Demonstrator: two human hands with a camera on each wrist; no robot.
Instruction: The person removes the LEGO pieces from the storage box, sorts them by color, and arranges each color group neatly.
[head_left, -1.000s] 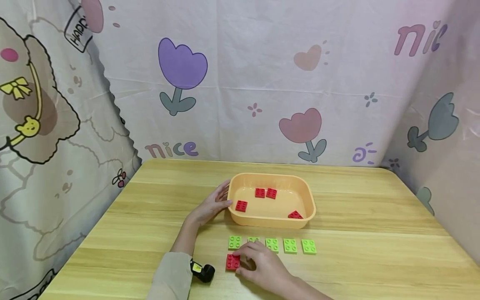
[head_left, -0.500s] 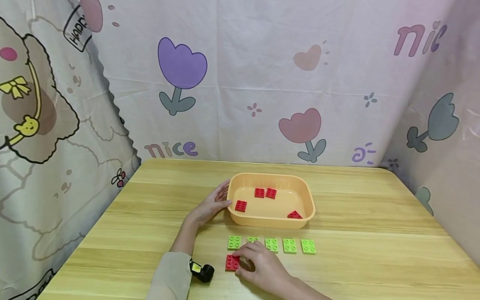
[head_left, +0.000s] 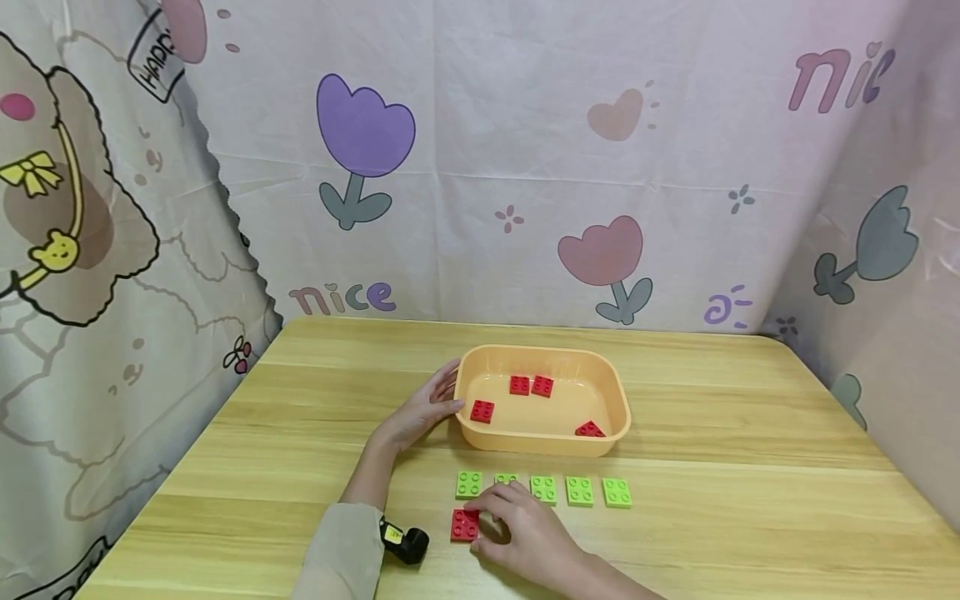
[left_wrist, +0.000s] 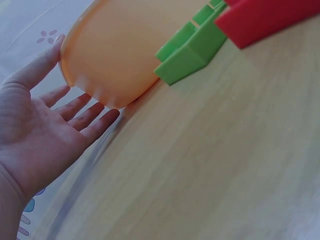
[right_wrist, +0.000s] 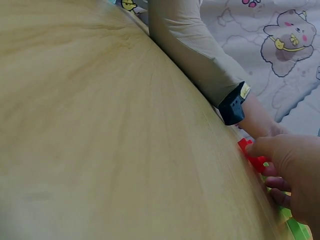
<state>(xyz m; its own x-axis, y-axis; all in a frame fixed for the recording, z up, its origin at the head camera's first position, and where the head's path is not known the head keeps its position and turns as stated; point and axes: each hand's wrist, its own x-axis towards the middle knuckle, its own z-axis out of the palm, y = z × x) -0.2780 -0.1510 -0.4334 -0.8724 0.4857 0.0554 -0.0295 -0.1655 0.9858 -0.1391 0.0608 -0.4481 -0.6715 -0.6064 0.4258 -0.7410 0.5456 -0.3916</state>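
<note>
In the head view my left hand (head_left: 420, 412) rests against the left end of a peach-coloured plastic bin (head_left: 547, 444). The left wrist view shows its fingers fairly straight along the bin's outer wall, the thumb at the rim. My right hand (head_left: 528, 533) pinches a red building brick (head_left: 464, 527) between thumb and fingers, low at the table. This brick lies just in front of the leftmost green brick (head_left: 469, 485), in a row of several green bricks (head_left: 580, 492). The right hand partly covers the second green one. Several red bricks (head_left: 542, 387) lie inside the bin.
A wooden table (head_left: 750, 467) carries everything. A black wrist camera (head_left: 406, 543) on the left forearm sits left of the red brick. Printed cloth (head_left: 480, 125) hangs behind the table and on both sides.
</note>
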